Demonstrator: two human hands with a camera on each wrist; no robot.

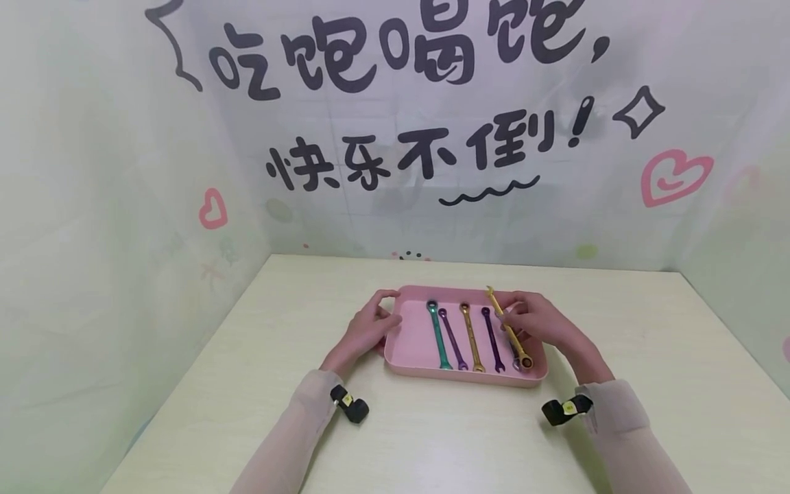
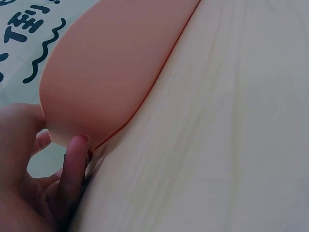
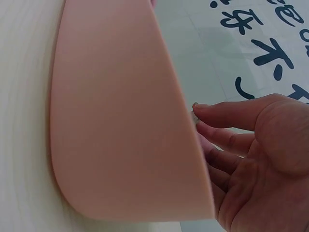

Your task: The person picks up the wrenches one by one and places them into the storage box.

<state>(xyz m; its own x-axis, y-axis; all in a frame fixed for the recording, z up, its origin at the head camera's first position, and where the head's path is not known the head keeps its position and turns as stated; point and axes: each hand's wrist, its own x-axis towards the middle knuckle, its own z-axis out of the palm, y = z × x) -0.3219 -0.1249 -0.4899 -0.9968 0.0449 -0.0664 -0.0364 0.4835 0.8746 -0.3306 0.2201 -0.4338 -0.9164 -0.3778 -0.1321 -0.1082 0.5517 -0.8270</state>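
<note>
A pink tray (image 1: 407, 343) lies on the table with a row of combination wrenches in it: a teal wrench (image 1: 439, 336), a purple wrench (image 1: 453, 341), a gold wrench (image 1: 472, 336) and a dark purple wrench (image 1: 493, 339). My left hand (image 1: 369, 322) grips the tray's left end, thumb at the rim; in the left wrist view its fingers (image 2: 73, 169) curl about the tray's corner. Over the right end, my right hand (image 1: 538, 318) pinches a second gold wrench (image 1: 512, 337), held slanted. Another wrench beneath it is mostly hidden. The tray wall covers the wrenches in the right wrist view.
Pale wooden tabletop (image 1: 457, 439) surrounds the tray. A printed white curtain (image 1: 395, 226) with dark lettering stands behind the table's back edge, with more curtain at both sides. Each wrist wears a small black camera (image 1: 349, 403).
</note>
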